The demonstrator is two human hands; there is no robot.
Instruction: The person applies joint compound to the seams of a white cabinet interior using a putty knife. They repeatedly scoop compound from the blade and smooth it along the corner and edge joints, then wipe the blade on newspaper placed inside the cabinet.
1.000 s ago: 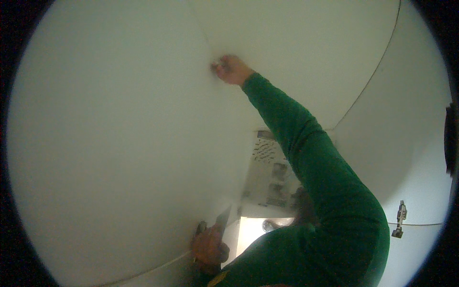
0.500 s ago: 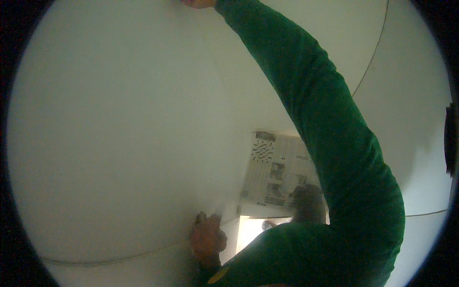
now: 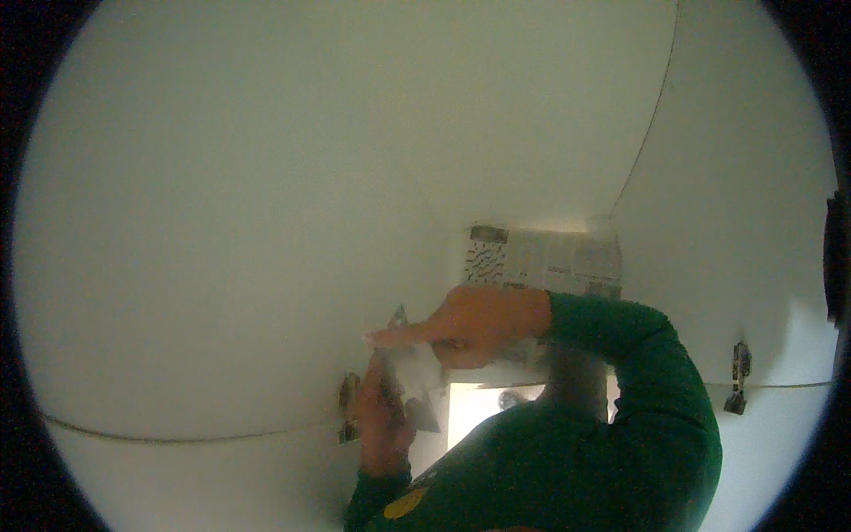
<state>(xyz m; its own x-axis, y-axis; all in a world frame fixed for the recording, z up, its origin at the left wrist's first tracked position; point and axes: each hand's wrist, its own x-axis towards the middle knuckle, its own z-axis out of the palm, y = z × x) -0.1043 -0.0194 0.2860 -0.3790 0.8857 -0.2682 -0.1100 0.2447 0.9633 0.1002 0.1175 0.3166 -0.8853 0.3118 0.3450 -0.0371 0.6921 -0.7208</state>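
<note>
Here the left hand (image 3: 383, 417) grips a pale sheet (image 3: 417, 368), right hand (image 3: 461, 324) pinching it.

Newspaper (image 3: 541, 257) behind right hand (image 3: 470, 324); left hand (image 3: 383, 417) below.

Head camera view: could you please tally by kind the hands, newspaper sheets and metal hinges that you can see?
Hands: 2, the right hand and the left hand
Newspaper sheets: 1, the newspaper
Metal hinges: 2, the hinge on the right and the hinge beside the left hand
Total: 5
</note>
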